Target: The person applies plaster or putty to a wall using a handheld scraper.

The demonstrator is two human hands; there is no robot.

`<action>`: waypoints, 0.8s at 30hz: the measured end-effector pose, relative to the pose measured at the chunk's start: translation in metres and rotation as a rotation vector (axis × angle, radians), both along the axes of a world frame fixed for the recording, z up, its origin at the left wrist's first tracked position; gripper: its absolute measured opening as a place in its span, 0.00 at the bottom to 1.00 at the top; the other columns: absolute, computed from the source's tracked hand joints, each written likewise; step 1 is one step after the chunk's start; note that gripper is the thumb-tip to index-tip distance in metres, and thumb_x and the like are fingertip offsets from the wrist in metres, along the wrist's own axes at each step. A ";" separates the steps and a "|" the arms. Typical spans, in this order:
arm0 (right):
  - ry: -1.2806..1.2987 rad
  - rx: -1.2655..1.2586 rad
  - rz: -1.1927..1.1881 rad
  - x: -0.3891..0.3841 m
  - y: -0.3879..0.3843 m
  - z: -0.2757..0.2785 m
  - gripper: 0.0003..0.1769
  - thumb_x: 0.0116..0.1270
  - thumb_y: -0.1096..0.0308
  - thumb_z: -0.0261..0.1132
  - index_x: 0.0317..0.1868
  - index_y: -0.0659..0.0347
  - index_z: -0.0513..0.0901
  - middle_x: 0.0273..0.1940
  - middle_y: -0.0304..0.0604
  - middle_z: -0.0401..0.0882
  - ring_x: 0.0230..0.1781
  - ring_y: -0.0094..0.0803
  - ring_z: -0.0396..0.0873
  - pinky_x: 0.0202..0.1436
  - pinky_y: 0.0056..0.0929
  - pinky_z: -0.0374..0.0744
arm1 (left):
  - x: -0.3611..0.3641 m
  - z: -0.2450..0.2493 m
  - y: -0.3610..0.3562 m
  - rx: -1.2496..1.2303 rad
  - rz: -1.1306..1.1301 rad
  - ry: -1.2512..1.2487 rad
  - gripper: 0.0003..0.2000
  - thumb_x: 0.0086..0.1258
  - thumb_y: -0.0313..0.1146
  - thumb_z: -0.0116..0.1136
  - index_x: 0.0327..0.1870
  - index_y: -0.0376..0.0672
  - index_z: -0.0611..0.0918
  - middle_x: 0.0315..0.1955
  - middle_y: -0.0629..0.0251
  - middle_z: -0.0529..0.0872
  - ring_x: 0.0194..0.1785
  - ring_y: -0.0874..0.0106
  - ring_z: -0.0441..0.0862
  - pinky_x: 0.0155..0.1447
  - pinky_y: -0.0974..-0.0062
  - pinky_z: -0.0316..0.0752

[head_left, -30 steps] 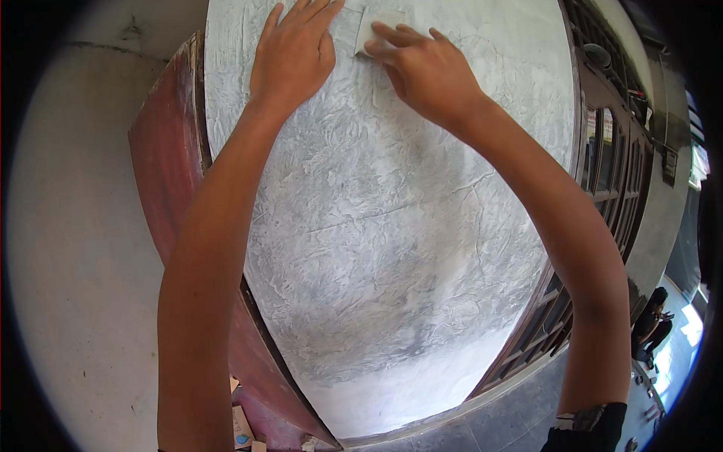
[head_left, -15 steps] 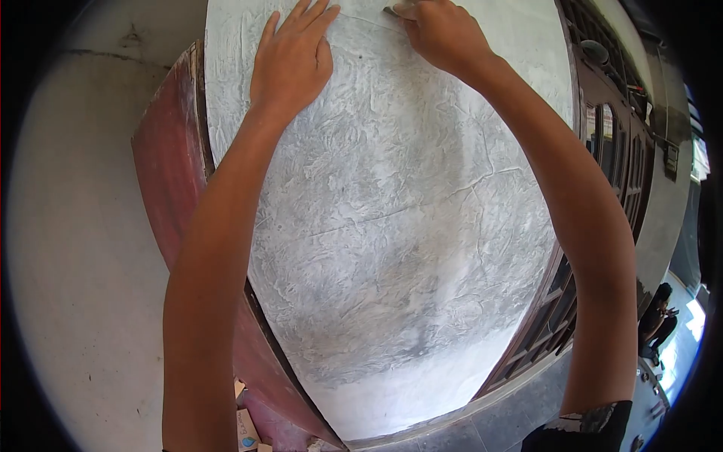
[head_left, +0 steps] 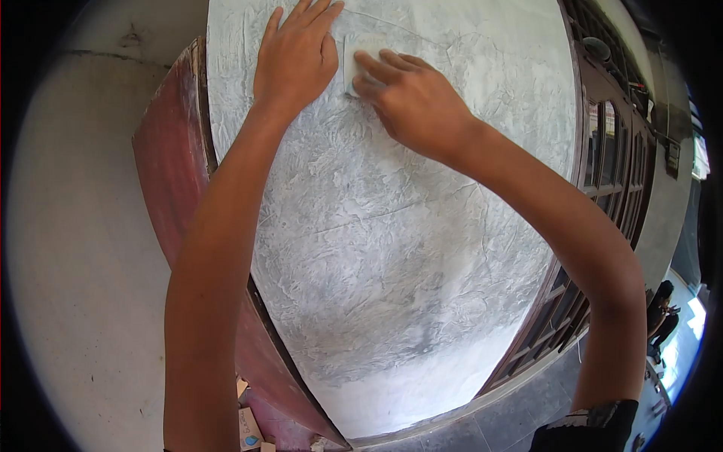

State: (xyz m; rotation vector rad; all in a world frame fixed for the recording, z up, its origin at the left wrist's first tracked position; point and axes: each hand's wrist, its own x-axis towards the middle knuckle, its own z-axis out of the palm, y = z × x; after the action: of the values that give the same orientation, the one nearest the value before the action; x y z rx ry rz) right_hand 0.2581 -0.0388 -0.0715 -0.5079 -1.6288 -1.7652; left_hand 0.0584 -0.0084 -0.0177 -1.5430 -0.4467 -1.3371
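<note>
- On the far left I see a plain pale wall (head_left: 75, 226). Beside it a dark red board (head_left: 162, 173) leans, with its edge tucked behind the big white part.
- Down low by the red board there are some little boxes (head_left: 247, 431). I cannot read them.
- The left hand (head_left: 296, 56) is flat on the rough white wall face (head_left: 392, 248). Its fingers (head_left: 309, 19) are straight and close together. They hold nothing and only lean on the wall.
- Just right of that hand, nearly touching its thumb, is a small pale sheet (head_left: 363, 43). It sits up high on the rough white wall face.
- The right hand (head_left: 410, 102) is on the small pale sheet. Its fingers (head_left: 380, 64) lie almost straight across it and push it flat on the wall. That push is what holds it. I cannot tell if the thumb hooks under the bottom edge.
- I think the sheet is thin, light and bendy, maybe sanding paper. It would fall if the push stopped. I would keep flat fingers on its middle so the corners do not fold.
- The rough white wall face looks hard, bumpy and dusty, with thin cracks running across it.
- Right of it is a dark wooden door frame (head_left: 610, 173) with glass panes.
- At the bottom there are grey floor tiles (head_left: 467, 435).
- Far right and far away, another person (head_left: 659, 305) sits low near the bright light.
</note>
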 end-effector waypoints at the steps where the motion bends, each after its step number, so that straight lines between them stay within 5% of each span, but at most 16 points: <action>1: -0.038 -0.007 -0.031 -0.004 -0.001 -0.016 0.12 0.66 0.72 0.65 0.47 0.57 0.92 0.68 0.49 0.81 0.64 0.45 0.84 0.67 0.42 0.83 | 0.000 0.000 0.000 -0.005 -0.004 -0.015 0.22 0.75 0.23 0.46 0.69 0.33 0.79 0.73 0.50 0.78 0.80 0.52 0.68 0.84 0.48 0.55; 3: 0.003 0.120 0.051 0.011 0.009 0.016 0.11 0.68 0.72 0.65 0.46 0.56 0.92 0.65 0.48 0.83 0.61 0.43 0.86 0.65 0.42 0.84 | -0.002 -0.001 0.000 0.003 -0.003 -0.016 0.22 0.75 0.23 0.47 0.69 0.33 0.79 0.72 0.50 0.78 0.80 0.52 0.68 0.84 0.48 0.55; 5: 0.382 -0.215 -0.003 0.018 -0.006 0.068 0.13 0.73 0.69 0.67 0.55 0.52 0.91 0.64 0.43 0.86 0.55 0.44 0.89 0.60 0.40 0.87 | 0.000 0.000 0.001 0.014 0.000 -0.005 0.22 0.75 0.23 0.47 0.68 0.33 0.80 0.72 0.50 0.78 0.80 0.52 0.68 0.84 0.48 0.56; 8: 0.428 -0.232 -0.010 0.014 0.002 0.080 0.13 0.73 0.69 0.66 0.55 0.53 0.92 0.61 0.45 0.88 0.47 0.45 0.92 0.55 0.42 0.89 | -0.002 0.000 0.001 0.009 -0.028 -0.001 0.22 0.75 0.24 0.47 0.68 0.33 0.80 0.72 0.50 0.78 0.80 0.52 0.68 0.84 0.49 0.56; 11: 0.049 -0.044 -0.009 0.006 0.001 0.003 0.16 0.69 0.73 0.66 0.55 0.54 0.89 0.67 0.47 0.81 0.64 0.41 0.82 0.69 0.43 0.80 | -0.002 0.000 0.002 0.028 -0.038 0.004 0.21 0.75 0.24 0.47 0.67 0.33 0.80 0.72 0.49 0.78 0.79 0.52 0.68 0.84 0.48 0.56; 14: -0.003 0.041 0.029 0.018 0.008 0.004 0.15 0.70 0.72 0.66 0.56 0.54 0.89 0.65 0.46 0.82 0.64 0.43 0.82 0.69 0.43 0.80 | -0.002 0.000 0.002 0.026 -0.031 -0.013 0.21 0.75 0.23 0.48 0.67 0.33 0.80 0.72 0.49 0.78 0.79 0.51 0.69 0.84 0.48 0.56; 15: 0.119 0.016 -0.052 0.023 0.004 0.030 0.14 0.77 0.66 0.66 0.59 0.50 0.89 0.71 0.40 0.80 0.67 0.42 0.82 0.71 0.44 0.80 | -0.002 0.000 0.002 0.025 -0.024 -0.007 0.21 0.75 0.24 0.48 0.67 0.33 0.80 0.72 0.49 0.78 0.79 0.51 0.69 0.84 0.48 0.56; 17: 0.485 -0.369 -0.011 0.029 -0.009 0.076 0.13 0.77 0.65 0.66 0.57 0.51 0.90 0.70 0.42 0.81 0.66 0.43 0.83 0.70 0.43 0.81 | -0.001 0.000 0.001 0.023 -0.018 0.001 0.21 0.75 0.24 0.48 0.67 0.33 0.80 0.71 0.49 0.79 0.79 0.51 0.69 0.83 0.48 0.57; 18: 0.487 -0.369 -0.009 0.030 -0.008 0.073 0.13 0.77 0.65 0.66 0.57 0.51 0.90 0.70 0.42 0.81 0.66 0.43 0.83 0.70 0.43 0.81 | -0.002 0.000 0.001 0.019 -0.014 0.003 0.21 0.76 0.24 0.48 0.67 0.33 0.80 0.71 0.49 0.79 0.79 0.51 0.69 0.83 0.48 0.57; 21: 0.120 -0.049 -0.068 0.035 -0.001 0.035 0.13 0.74 0.66 0.68 0.56 0.55 0.90 0.70 0.43 0.81 0.66 0.46 0.83 0.72 0.43 0.80 | -0.001 -0.001 -0.002 0.012 -0.022 0.001 0.20 0.77 0.26 0.49 0.67 0.33 0.81 0.71 0.48 0.79 0.79 0.51 0.69 0.84 0.48 0.57; 24: 0.041 -0.092 -0.023 0.037 -0.001 -0.015 0.15 0.71 0.70 0.69 0.57 0.54 0.90 0.70 0.42 0.80 0.69 0.44 0.80 0.76 0.45 0.76 | 0.001 -0.004 0.000 0.007 0.006 0.002 0.21 0.77 0.28 0.50 0.68 0.32 0.80 0.72 0.48 0.78 0.79 0.50 0.68 0.84 0.48 0.56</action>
State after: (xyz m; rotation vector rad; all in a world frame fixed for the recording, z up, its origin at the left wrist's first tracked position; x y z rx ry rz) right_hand 0.2952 -0.0397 -0.0862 -0.6039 -1.6870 -1.6916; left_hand 0.0593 -0.0087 -0.0213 -1.5359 -0.4445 -1.3315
